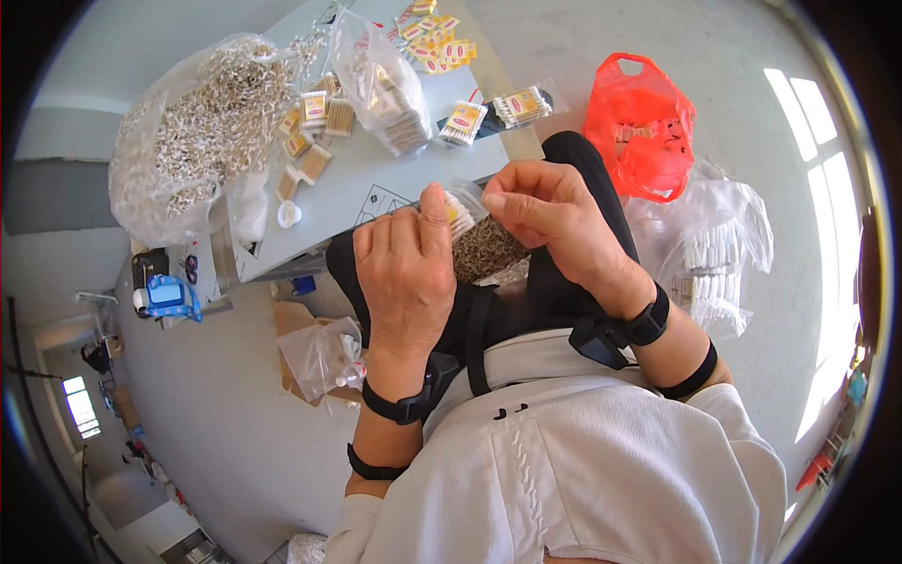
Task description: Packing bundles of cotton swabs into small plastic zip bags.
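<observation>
My left hand [406, 268] is closed on a small clear packet of cotton swabs [458, 218] with a yellow label, held above my lap. At the packet's right end, the fingertips of my right hand [554, 221] pinch its loose clear plastic edge. Just below the packet, a mass of loose brown-and-white cotton swabs [489, 252] lies between my legs; my hands partly hide it. Two filled swab packets, one upright-looking packet [463, 123] and one beside it [522, 107], lie on the table beyond my hands.
A big clear bag of loose swabs [207, 141] fills the table's left side. Near it stand a clear bag of packets [385, 94], swab bundles [315, 164] and yellow cards [437, 45]. On the right are a red plastic bag [639, 103] and a clear bag [714, 254]. A cardboard box [291, 348] sits lower left.
</observation>
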### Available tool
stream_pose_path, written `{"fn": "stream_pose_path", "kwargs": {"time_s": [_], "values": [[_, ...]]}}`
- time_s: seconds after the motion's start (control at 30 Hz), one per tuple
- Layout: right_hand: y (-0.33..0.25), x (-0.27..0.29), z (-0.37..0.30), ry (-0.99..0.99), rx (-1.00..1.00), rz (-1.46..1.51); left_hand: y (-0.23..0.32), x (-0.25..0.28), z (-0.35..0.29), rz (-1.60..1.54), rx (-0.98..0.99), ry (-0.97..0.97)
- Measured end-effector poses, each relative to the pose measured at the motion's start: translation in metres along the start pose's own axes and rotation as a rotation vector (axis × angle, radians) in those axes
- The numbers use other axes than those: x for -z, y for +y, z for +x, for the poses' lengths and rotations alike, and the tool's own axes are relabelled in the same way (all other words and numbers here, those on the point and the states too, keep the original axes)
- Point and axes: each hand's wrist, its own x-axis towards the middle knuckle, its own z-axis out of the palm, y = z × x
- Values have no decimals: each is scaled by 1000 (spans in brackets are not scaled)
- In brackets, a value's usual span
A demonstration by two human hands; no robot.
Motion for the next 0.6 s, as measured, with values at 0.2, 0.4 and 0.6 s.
{"fn": "stream_pose_path", "kwargs": {"time_s": [0.2,0.4,0.6], "values": [[4,13,6,-244,-450,423,4,0,1,-97,19,-32],[6,17,10,-414,-592,587,2,1,-2,-202,33,-76],[3,16,8,-415,-636,549,2,3,-2,-227,21,-97]]}}
